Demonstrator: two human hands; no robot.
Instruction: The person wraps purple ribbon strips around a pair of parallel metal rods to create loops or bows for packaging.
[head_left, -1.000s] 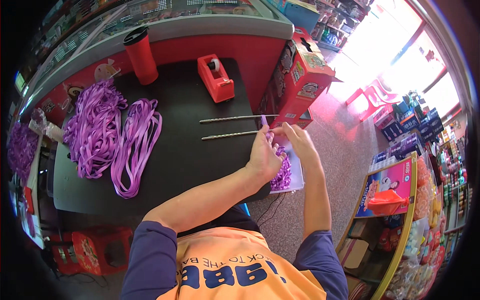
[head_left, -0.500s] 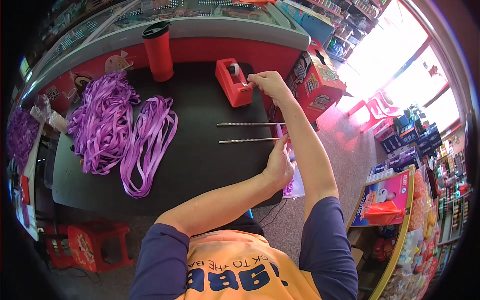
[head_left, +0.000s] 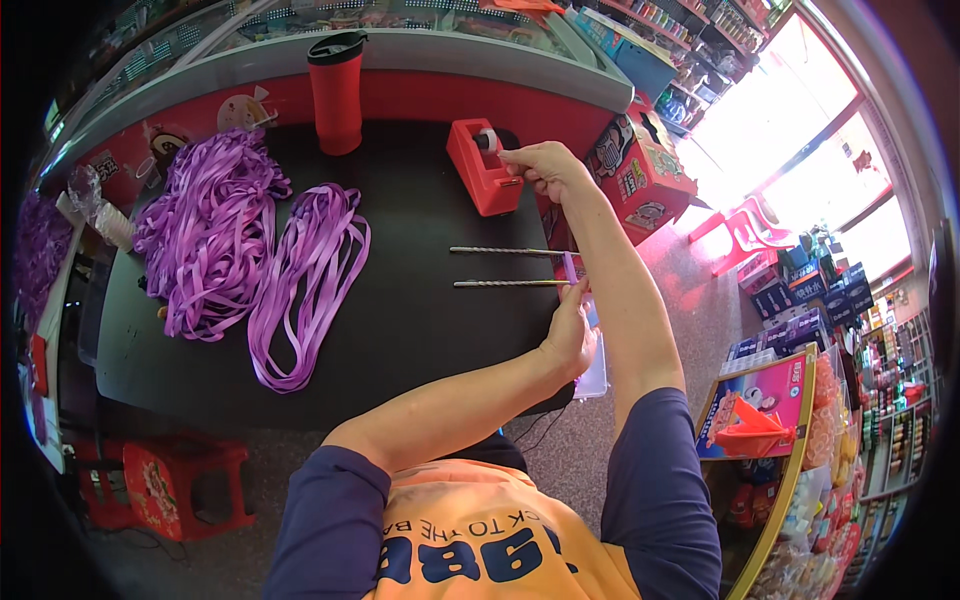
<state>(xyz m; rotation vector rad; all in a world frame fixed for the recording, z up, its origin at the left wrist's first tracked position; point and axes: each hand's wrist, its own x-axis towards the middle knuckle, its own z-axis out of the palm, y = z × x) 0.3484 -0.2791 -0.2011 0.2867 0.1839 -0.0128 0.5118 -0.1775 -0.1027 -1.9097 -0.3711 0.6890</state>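
Observation:
My right hand (head_left: 552, 168) is at the red tape dispenser (head_left: 488, 190) on the far right of the black table. Its thumb and forefinger are pinched over the dispenser beside the white tape roll (head_left: 487, 141), seemingly on the tape, though the strip is hard to see. My left hand (head_left: 572, 335) is by the table's right edge, fingers closed on a purple ribbon (head_left: 570, 268). That ribbon lies at the right ends of two thin twisted metal rods (head_left: 505, 250), which stick out leftward over the tabletop. My right forearm partly hides this spot.
A big heap of purple ribbon (head_left: 215, 235) and a looped ribbon bundle (head_left: 305, 290) lie on the table's left (head_left: 400, 330). A red tumbler (head_left: 337, 100) stands at the back. To the right is a red carton (head_left: 640, 170); a red stool (head_left: 185, 490) stands lower left.
My right fingertips have shifted slightly left over the dispenser, from its cutting edge towards the roll. My left hand keeps its place at the ribbon and rods. The whole view has shifted a little.

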